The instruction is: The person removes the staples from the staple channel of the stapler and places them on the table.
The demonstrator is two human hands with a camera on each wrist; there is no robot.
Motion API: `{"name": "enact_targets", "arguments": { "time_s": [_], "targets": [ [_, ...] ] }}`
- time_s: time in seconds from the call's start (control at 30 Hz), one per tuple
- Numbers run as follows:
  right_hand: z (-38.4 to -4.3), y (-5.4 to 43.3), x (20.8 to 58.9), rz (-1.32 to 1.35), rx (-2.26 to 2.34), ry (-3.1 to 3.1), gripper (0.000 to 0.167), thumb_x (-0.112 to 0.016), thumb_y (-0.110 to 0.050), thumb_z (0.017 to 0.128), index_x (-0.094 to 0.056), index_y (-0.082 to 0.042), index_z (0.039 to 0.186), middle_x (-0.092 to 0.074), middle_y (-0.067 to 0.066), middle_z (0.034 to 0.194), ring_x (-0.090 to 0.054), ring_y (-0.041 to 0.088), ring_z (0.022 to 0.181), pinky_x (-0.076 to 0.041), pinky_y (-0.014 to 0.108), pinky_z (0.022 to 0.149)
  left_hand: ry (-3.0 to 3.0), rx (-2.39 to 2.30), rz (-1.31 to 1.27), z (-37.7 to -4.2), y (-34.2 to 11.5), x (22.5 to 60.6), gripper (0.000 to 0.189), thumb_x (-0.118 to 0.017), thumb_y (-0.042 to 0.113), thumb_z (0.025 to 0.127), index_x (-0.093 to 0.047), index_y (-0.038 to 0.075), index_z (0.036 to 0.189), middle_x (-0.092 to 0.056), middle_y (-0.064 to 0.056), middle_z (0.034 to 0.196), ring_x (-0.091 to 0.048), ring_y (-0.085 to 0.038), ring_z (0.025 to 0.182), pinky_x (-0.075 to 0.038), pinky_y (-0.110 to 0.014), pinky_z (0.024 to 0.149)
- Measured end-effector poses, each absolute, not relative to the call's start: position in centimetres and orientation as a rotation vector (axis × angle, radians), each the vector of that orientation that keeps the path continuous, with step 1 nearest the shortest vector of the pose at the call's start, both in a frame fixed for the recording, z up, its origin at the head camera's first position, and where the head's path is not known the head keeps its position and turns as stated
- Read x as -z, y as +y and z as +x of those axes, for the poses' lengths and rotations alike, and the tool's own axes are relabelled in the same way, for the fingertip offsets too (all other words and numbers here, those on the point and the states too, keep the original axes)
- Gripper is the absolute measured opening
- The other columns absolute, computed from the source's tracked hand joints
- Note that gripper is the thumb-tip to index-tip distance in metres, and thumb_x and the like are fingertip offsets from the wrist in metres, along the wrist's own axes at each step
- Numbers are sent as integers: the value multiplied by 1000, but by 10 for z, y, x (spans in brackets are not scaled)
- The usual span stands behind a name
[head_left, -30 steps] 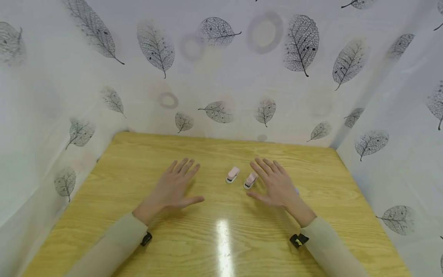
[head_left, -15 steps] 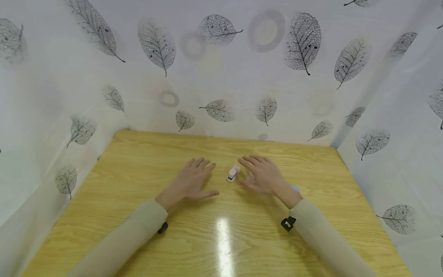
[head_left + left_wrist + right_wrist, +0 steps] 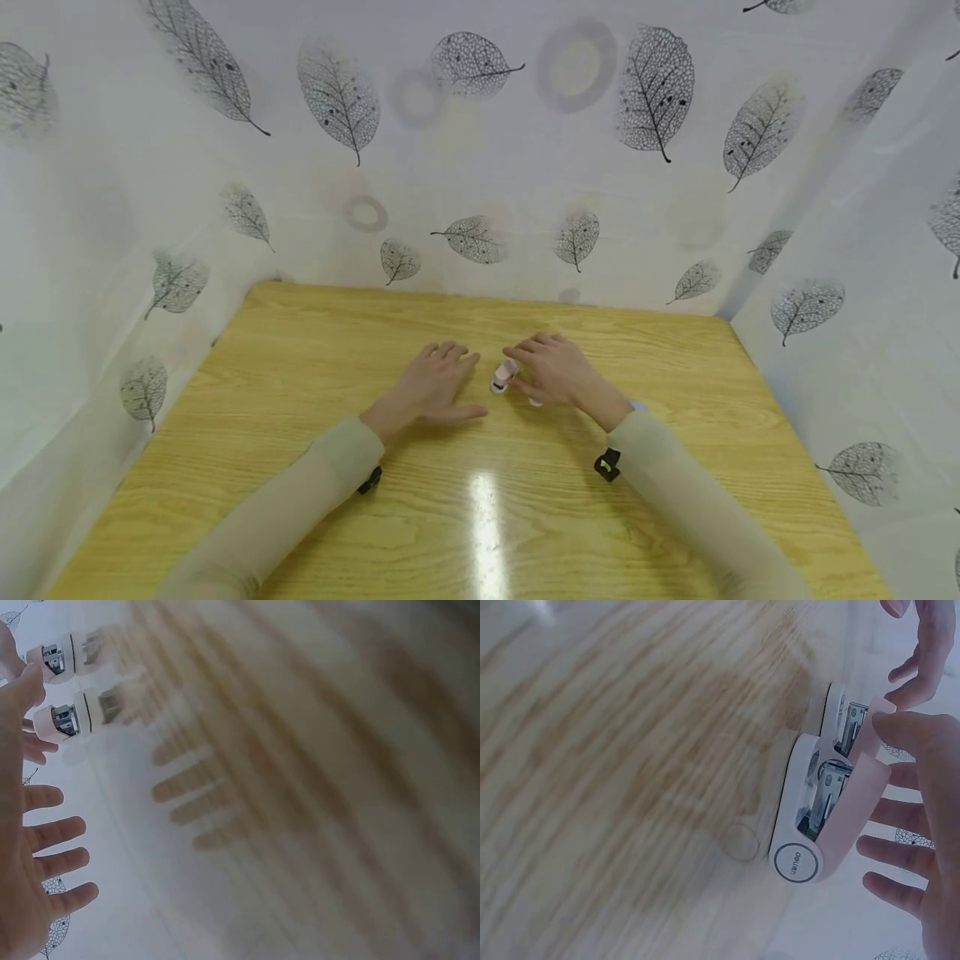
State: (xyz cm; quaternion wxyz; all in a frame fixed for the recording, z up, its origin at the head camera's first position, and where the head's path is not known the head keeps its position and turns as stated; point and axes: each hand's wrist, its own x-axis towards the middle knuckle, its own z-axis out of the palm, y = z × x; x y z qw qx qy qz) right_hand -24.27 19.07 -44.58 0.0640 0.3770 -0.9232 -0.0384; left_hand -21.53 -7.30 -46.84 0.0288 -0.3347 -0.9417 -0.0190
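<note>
Two small staplers with pink tops and white bases stand side by side on the wooden table. In the head view the left stapler (image 3: 505,375) shows between the hands, while the right stapler (image 3: 536,402) is mostly hidden under my right hand (image 3: 558,371). The right wrist view has the nearer stapler (image 3: 847,814) and the farther stapler (image 3: 868,729), with the thumb over the farther one's top; contact is unclear. My left hand (image 3: 431,392) is spread just left of the left stapler, apart from it. Its fingers are straight, and it holds nothing.
A blue object (image 3: 637,406) lies partly hidden behind the right wrist. The wooden table (image 3: 315,333) meets leaf-patterned white sheeting (image 3: 517,183) at the back and both sides. Light glares on the table (image 3: 487,525) in front.
Both hands have moved inward toward the staplers, the left hand to the right and the right hand to the left. The right hand now covers most of the right stapler.
</note>
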Motion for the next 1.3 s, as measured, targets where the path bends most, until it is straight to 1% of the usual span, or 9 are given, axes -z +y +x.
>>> {"name": "enact_targets", "arguments": {
  "time_s": [0.23,0.47,0.7,0.83,0.93,1.13,1.3],
  "targets": [
    [-247,189,449,1164,133,-2797,52,-66,-51,99,-67,-18,139,-74,6,133,-69,32,124,-55,52,107,-2919,21,-1057,-219,-72,471,97,-49,80,94,-45,8,158,-53,-19,157,-49,-39,147,-41,-56,121],
    [-249,186,453,1190,102,-2799,44,-70,-46,98,-72,-17,131,-77,4,124,-71,28,117,-57,44,104,-2923,18,-1047,-218,-75,475,94,-50,79,94,-48,8,156,-56,-19,154,-51,-38,144,-42,-56,119],
    [-247,179,454,1172,98,-2804,40,-73,-43,96,-74,-17,126,-78,3,117,-72,23,109,-58,40,99,-2974,95,-1031,-210,-82,479,87,-48,75,98,-50,8,153,-58,-18,149,-54,-36,140,-43,-55,118],
    [-246,173,455,1167,73,-2824,38,-74,-42,97,-74,-18,126,-77,2,115,-72,22,107,-59,38,96,-3007,260,-971,-206,-87,483,80,-53,69,99,-53,7,150,-58,-19,147,-54,-38,139,-40,-58,121],
    [-245,168,455,1176,45,-2829,37,-74,-42,97,-74,-19,126,-77,2,115,-71,21,107,-60,37,94,-2996,398,-905,-204,-91,485,74,-59,64,98,-57,8,146,-61,-18,144,-56,-38,137,-42,-58,119],
    [-245,154,459,1211,-28,-2838,37,-73,-43,98,-74,-20,126,-76,1,115,-71,20,105,-59,36,93,-2946,512,-834,-200,-100,489,62,-66,57,97,-64,8,135,-67,-14,132,-61,-33,127,-50,-53,110],
    [-243,138,464,1231,-51,-2820,37,-71,-46,98,-74,-21,125,-75,-2,111,-69,17,100,-58,33,87,-2882,504,-826,-193,-108,490,52,-71,53,96,-69,8,123,-69,-11,120,-64,-32,118,-54,-53,102]
  ]
}}
